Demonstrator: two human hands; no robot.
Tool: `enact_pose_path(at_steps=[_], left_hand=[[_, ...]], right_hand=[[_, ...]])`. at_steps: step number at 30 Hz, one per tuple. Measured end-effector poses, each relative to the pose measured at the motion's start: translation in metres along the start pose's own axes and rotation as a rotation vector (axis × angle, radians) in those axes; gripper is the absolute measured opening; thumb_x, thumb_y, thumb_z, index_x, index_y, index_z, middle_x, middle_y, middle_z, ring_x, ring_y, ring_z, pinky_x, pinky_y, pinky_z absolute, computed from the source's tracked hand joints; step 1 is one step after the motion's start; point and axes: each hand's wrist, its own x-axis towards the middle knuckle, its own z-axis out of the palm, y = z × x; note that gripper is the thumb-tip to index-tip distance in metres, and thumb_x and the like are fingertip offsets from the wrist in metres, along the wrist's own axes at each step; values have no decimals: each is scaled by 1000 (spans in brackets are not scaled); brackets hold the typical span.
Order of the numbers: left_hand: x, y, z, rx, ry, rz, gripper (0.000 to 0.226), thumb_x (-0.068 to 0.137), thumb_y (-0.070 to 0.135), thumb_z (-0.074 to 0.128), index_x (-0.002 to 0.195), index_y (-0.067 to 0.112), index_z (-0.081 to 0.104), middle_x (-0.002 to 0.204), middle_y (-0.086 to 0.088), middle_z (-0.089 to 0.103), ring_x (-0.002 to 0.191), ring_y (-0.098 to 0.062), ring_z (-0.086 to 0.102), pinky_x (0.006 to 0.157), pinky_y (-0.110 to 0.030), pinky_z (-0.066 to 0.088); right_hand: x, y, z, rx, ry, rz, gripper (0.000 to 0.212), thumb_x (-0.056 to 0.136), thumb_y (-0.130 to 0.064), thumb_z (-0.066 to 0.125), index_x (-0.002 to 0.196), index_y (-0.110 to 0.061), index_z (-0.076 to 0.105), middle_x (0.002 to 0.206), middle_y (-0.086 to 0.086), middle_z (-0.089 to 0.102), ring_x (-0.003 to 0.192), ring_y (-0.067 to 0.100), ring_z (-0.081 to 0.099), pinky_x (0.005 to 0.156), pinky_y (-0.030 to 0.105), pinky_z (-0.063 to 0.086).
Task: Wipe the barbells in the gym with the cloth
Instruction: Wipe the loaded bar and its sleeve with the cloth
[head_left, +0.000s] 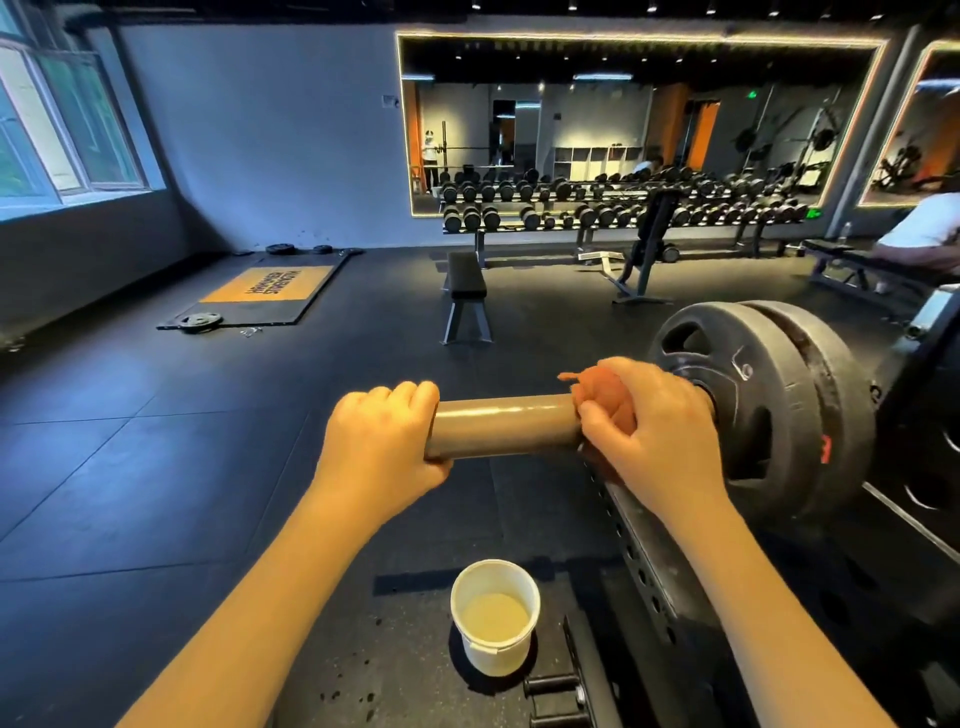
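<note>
Both forearms extended, left hand (382, 431) fingers wrapped round bar (506, 426), right hand (649, 421) clutching cloth (605, 397)

cloth (602, 397): mostly covered by the right hand (657, 421); only a bunched orange part shows between thumb and fingers
barbell sleeve (506, 426): left end hidden inside the left hand (382, 441), right stretch hidden under the cloth
far weight plate (831, 358): largely behind the near plate (753, 410)
red mark (825, 449): at the plates' rim, too small to read
rack upright (644, 535): runs out past the bottom edge
forearms: both cut off by the bottom edge
seated person (924, 231): cut off by the right edge
mat lettering (272, 283): too small to read
</note>
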Motion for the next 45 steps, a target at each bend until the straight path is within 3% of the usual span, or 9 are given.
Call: enact_pose_path(at_steps=[5,9,17,21,26,29,33,39,45], left_hand=[[35,-13,-24,-129,-644,-101,55,72,60,71,113,30,51,96,11,61,81,-11,56,59,-23,41],[25,-10,-17,-7,-473,-77,45,75,59,67,107,31,52,85,12,57,73,-11,52,53,-24,35],[4,-5,-1,44,-97,-7,45,63,50,81,94,23,62,73,8,62,57,-11,48,50,-21,22],[-1,-7,12,71,43,19,50,44,36,93,77,12,65,59,-4,61,44,-22,53,51,-24,32],[-8,-1,22,142,160,-23,50,50,31,90,85,8,65,67,-8,61,55,-26,57,57,-33,44],[-11,2,28,178,203,-46,45,56,29,87,88,7,64,70,-8,60,59,-26,56,60,-35,44],[-10,4,12,51,138,-43,52,56,34,88,96,11,65,80,-5,66,67,-26,62,65,-37,48],[30,-20,-28,-178,-673,-159,56,70,62,70,111,28,52,96,9,61,83,-12,58,64,-26,46],[15,-14,-18,-56,-400,-145,48,74,63,67,108,32,53,94,12,63,81,-12,57,62,-26,42]], right_hand=[[-5,-31,30,-54,101,55,34,87,-44,49,106,-21,65,105,1,67,100,24,58,95,39,37],[-15,-13,5,42,-92,-167,43,90,-44,49,126,-23,60,125,-3,62,119,14,53,108,38,39],[5,-34,29,-70,22,71,41,88,-52,43,102,-23,67,100,-1,68,94,20,60,88,39,41],[-6,-21,6,20,-150,-141,47,88,-53,44,122,-25,61,119,-5,65,109,14,58,94,30,41],[32,-8,7,-248,-144,260,42,91,-54,36,97,-20,59,94,2,64,87,23,59,77,34,41],[22,-42,28,-179,-162,118,33,92,-50,41,99,-23,59,100,-1,63,91,19,56,85,38,42],[-6,-34,6,68,-175,-117,41,89,-51,46,121,-31,60,119,-11,63,109,8,54,96,28,40],[23,-31,19,-174,-64,207,51,86,-58,32,96,-20,64,94,1,66,85,20,56,84,37,38],[-11,-26,6,10,-131,-151,39,90,-47,46,123,-30,57,120,-9,62,113,10,52,100,28,36]])
